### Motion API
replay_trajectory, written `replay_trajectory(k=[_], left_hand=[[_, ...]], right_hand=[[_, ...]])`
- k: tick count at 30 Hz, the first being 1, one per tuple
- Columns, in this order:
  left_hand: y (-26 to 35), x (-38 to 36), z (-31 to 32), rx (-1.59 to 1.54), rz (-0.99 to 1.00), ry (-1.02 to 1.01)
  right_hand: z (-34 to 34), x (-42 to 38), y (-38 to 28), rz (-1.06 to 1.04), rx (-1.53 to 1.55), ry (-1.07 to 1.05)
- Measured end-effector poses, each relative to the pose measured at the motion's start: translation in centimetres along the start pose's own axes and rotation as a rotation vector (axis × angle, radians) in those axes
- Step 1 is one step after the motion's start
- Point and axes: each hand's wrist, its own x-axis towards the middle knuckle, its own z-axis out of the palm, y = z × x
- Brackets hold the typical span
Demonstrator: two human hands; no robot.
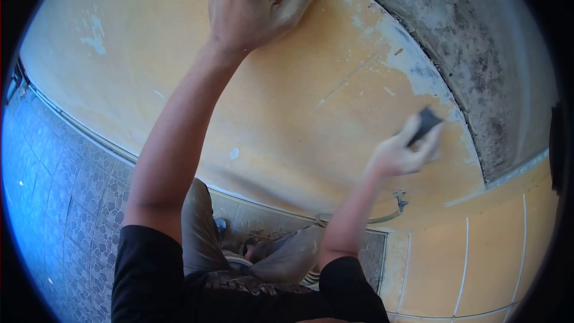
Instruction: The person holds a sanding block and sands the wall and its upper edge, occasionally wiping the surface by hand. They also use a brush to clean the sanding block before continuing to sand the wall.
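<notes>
Fingers wrapped round a small dark block (426,125), my right hand (406,151) is at the yellow wall (281,119), near its peeling right part; the hand is a little blurred. My left hand (254,3) is raised at the top of the view against the same wall, its fingers spread and partly cut off by the frame edge. Pale dust covers its skin. White patches (418,72) of bare surface show along the wall's upper right edge.
A stained grey concrete band (460,42) borders the wall at the right. Below my right hand, a tap (400,200) with a hose sticks out. Patterned floor tiles (78,203) lie at the left. My bent legs (287,254) are at the bottom.
</notes>
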Motion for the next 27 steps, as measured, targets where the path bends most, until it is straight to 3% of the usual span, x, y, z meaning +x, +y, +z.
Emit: replay_trajectory(k=[2,4,6,8,9,11,12,13,15,16,19,20,21,23,25,26,27], left_hand=[[0.4,0.0,0.0,0.027,-0.023,-0.002],[0.6,-0.1,0.0,0.053,-0.059,-0.001],[0.3,0.2,-0.3,0.061,-0.034,-0.016],[0.5,0.2,-0.5,0.021,-0.04,-0.029],[0.4,0.3,-0.5,-0.012,-0.04,-0.038],[-0.3,0.3,0.1,-0.055,-0.025,0.009],[-0.2,0.1,0.3,-0.115,-0.02,0.04],[-0.2,0.1,0.3,-0.117,-0.021,0.039],[0.1,0.3,-0.1,-0.08,-0.01,0.018],[0.3,0.4,-0.3,-0.084,-0.008,0.02],[0.6,0.6,-0.8,0.089,0.026,-0.056],[0.4,0.4,-0.6,0.025,-0.031,-0.059],[0.4,0.2,-0.5,-0.042,-0.092,-0.066],[0.5,0.3,-0.8,-0.04,-0.063,-0.085],[0.2,0.5,-1.1,-0.016,-0.037,-0.105],[0.2,0.5,-0.9,-0.037,-0.042,-0.087],[0.3,0.5,-0.7,-0.06,-0.045,-0.065]], right_hand=[[0.8,1.8,-1.0,0.052,-0.02,-0.004],[2.4,-2.1,-1.5,-0.225,0.068,0.082],[1.3,-12.0,0.6,-0.411,0.298,-0.228],[-3.7,-16.2,0.1,-0.715,0.048,-0.634],[-3.0,-16.6,1.9,-0.723,0.053,-0.628],[-1.0,-15.7,6.9,0.031,0.758,-0.56],[-0.2,-7.6,1.8,-0.442,0.08,-0.174],[0.9,-2.6,0.5,-0.312,0.067,-0.018],[0.7,4.1,-1.9,0.046,-0.069,-0.009],[1.3,3.6,-2.0,0.046,-0.071,-0.004],[2.4,-5.1,-3.2,-0.277,0.147,-0.138],[2.2,-12.0,0.4,-0.209,0.376,-0.287],[-0.7,-15.0,-0.5,-0.524,0.15,-0.619],[-2.8,-15.7,-1.2,-0.752,0.147,-0.764],[-2.3,-11.1,-1.7,-0.762,0.124,-0.643],[0.0,-10.9,0.7,-0.505,0.223,-0.446],[1.1,-7.1,0.1,-0.41,0.131,-0.257]])
